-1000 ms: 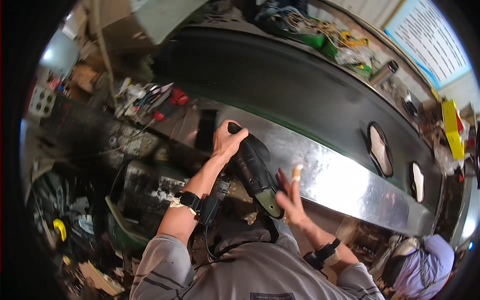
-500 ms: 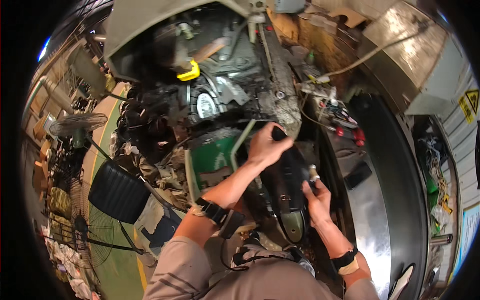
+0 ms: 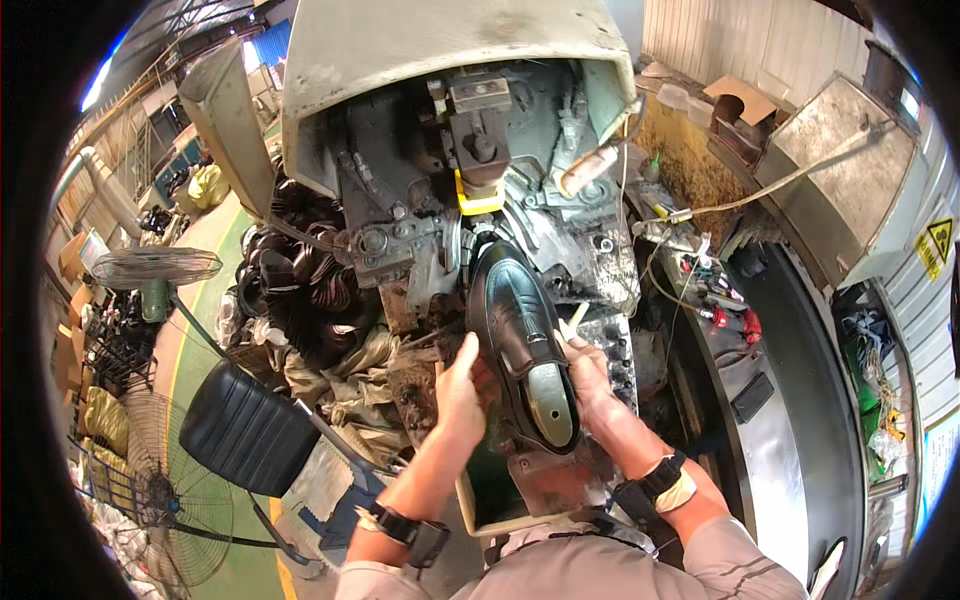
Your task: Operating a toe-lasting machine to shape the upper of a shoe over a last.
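A black leather loafer (image 3: 515, 305) sits over a shoe last (image 3: 547, 395), whose grey-green top shows in the heel opening. Its toe points away from me, up against the machine's clamping parts (image 3: 490, 228). My right hand (image 3: 590, 375) grips the shoe's right side near the heel. Beside its fingers a short pale stick-like piece (image 3: 577, 316) juts up; whether the hand holds it I cannot tell. My left hand (image 3: 460, 395) is at the shoe's left edge, thumb raised and fingers apart, slightly blurred. Contact there is unclear.
A yellow-edged block (image 3: 480, 200) hangs above the toe, beneath the machine's pale hood (image 3: 455, 45). At left are a black padded seat (image 3: 245, 425), a fan (image 3: 155, 490) and piled dark pieces (image 3: 300, 270). On the right runs a metal bench (image 3: 765, 440) with red-handled tools (image 3: 735, 322).
The shoe has moved forward and left, its toe now at the machine. My left hand has left the toe end and dropped back beside the shoe. The view has shifted too.
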`<state>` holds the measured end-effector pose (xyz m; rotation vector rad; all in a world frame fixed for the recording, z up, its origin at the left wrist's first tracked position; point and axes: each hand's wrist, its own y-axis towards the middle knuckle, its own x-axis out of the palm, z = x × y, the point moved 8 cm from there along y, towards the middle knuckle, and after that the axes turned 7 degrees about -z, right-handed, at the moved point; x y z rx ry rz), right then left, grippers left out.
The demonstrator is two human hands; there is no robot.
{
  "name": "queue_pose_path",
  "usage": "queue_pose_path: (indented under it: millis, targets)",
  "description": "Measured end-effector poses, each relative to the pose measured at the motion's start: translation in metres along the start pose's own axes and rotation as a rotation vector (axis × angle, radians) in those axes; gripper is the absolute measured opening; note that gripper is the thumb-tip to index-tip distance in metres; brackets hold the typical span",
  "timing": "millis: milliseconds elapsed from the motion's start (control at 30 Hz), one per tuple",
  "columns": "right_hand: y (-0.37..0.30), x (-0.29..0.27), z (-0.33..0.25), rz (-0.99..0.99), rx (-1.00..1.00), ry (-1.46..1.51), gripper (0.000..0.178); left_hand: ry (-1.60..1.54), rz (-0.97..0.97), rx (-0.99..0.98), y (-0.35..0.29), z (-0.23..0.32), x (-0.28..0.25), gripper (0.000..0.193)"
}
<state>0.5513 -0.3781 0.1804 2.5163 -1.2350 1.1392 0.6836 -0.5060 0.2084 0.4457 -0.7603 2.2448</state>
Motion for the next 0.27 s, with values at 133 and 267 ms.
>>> queue_pose_path:
  millis: [133, 267]
  targets:
    - [0.026, 0.017, 0.003, -0.015, 0.004, 0.013, 0.018, -0.068, 0.028, 0.030, 0.030, 0.000, 0.001, 0.028]
    - [0.052, 0.026, 0.008, -0.022, 0.013, 0.085, 0.039, -0.318, 0.051, 0.041, 0.065, -0.010, -0.006, 0.032]
